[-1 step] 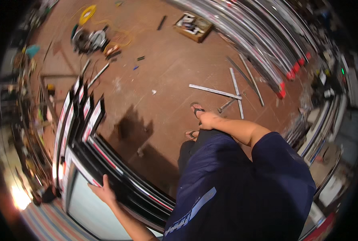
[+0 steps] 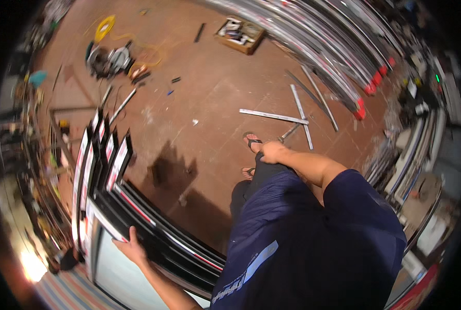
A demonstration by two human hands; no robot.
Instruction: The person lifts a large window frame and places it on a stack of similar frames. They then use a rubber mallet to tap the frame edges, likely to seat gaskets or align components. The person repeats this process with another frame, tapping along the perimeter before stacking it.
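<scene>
Head: spread left hand (image 2: 133,252) on frame (image 2: 101,217)

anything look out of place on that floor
Yes: near the feet, loose strips lie crossed at odd angles, unlike the long profiles laid side by side at upper right. No spill or obvious damage shows.

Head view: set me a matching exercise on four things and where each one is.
1. left hand
2. right hand
3. shallow box
4. yellow coil

A. on the floor, near the red-ended silver bars
B. at the dark trouser leg
C. on the floor, beside the power tool
D. at the edge of a frame

Pairs: 1-D; 2-B; 3-A; 4-C
</scene>
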